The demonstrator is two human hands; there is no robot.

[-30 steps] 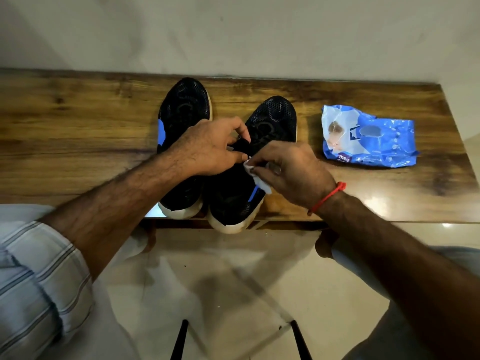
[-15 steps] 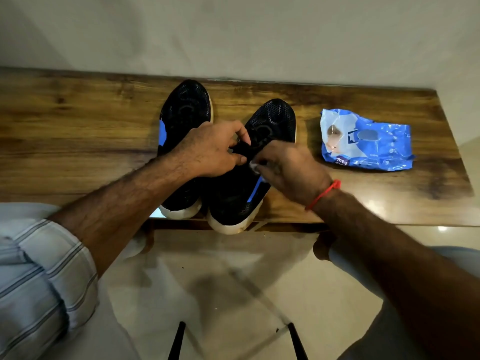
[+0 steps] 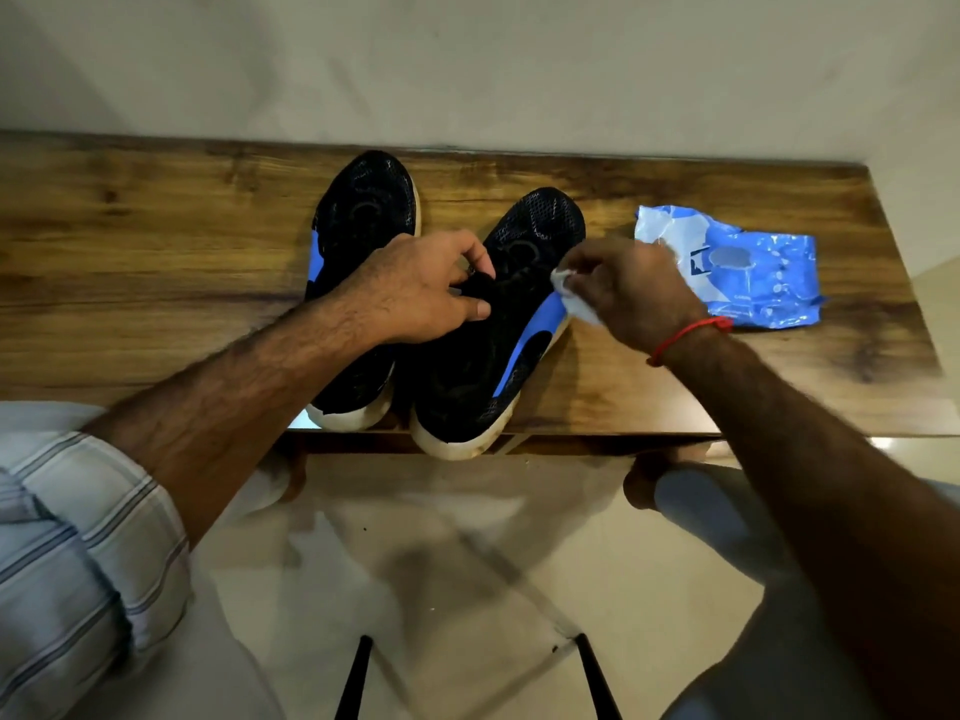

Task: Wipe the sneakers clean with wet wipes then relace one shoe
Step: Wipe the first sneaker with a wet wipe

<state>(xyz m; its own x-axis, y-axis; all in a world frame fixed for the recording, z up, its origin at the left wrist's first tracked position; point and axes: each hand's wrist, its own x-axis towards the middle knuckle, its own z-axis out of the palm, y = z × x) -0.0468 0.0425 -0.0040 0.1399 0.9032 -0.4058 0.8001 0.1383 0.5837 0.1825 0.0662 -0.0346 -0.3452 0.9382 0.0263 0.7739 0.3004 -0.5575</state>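
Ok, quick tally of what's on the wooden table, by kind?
Black sneakers: 2 (left one, right one)
Blue wet-wipe pack: 1
Loose white wipe, in the right hand against the right sneaker: 1
Total: 4

Both hands (image 3: pixel 415 288) (image 3: pixel 631 293) apparently pinching.

We see our rolled striped white-and-grey sleeve (image 3: pixel 78 553) on the left arm, a red thread bracelet (image 3: pixel 685 332) circling our right wrist.

Wooden bench (image 3: pixel 156 283) against wall.
On it: left sneaker (image 3: pixel 363 210), right sneaker (image 3: pixel 467 376) side by side; wipes pack (image 3: pixel 753 272) at right.
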